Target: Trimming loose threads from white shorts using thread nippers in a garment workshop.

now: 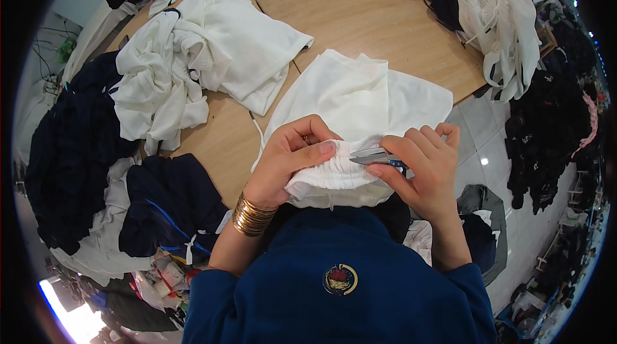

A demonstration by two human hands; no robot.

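White shorts (347, 90) with a gathered elastic waistband (334, 174) lie over the table's near edge, the waistband toward me. My left hand (292, 158) pinches the waistband, its thumb pressed on top of the gathers. In my right hand (418, 161) is a small pair of thread snips (369, 156), silver blades pointing left. The tips lie against the waistband, just right of my left thumb. Part of the snips' handle is hidden behind my fingers. A thin white cord (257, 129) trails from the left side of the shorts.
White garments (238, 42) are heaped on the wooden table (328, 3) at the left. Navy clothes (170, 206) hang over its left edge, beside a large dark pile (71, 151). More white garments (498, 16) lie at the far right. Black clothes (546, 132) stand beyond the tiled floor.
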